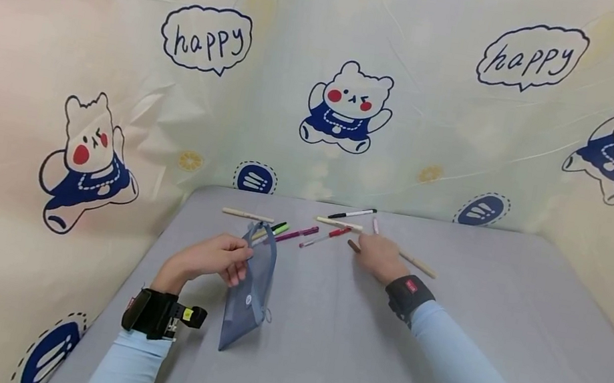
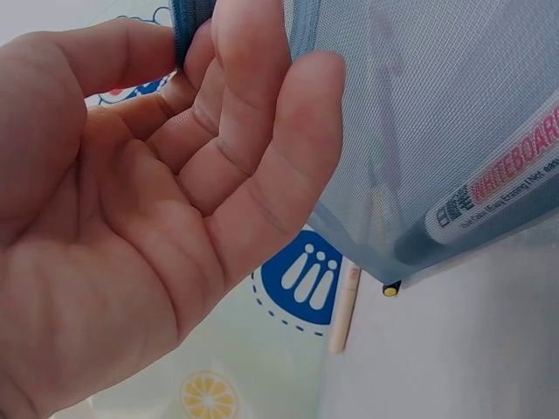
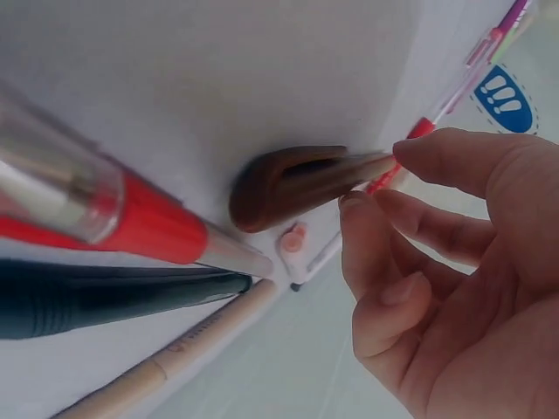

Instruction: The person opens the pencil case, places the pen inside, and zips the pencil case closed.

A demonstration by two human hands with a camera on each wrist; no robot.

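Observation:
My left hand (image 1: 219, 256) grips a blue mesh zipper pouch (image 1: 244, 310) at its top edge, and the pouch hangs upright over the table. In the left wrist view, thumb and fingers pinch its dark edge, while a whiteboard marker (image 2: 511, 175) shows through the mesh. At the right, my right hand (image 1: 380, 258) pinches a brown-capped pen (image 1: 354, 246) low over the table. The right wrist view shows its brown cap (image 3: 279, 188) pointing away from the fingertips (image 3: 419, 150). Near this hand lie a red pen (image 3: 162, 218) and a dark pen (image 3: 105, 301).
Behind the pouch lie a tan pen (image 1: 247, 215), a purple pen (image 1: 297, 234) and a green pen (image 1: 281, 229). Farther right are a red-capped pen (image 1: 330, 236), a black-and-white marker (image 1: 353, 213) and another tan pen (image 1: 418, 263). A printed curtain (image 1: 416, 122) borders the grey table (image 1: 314, 369).

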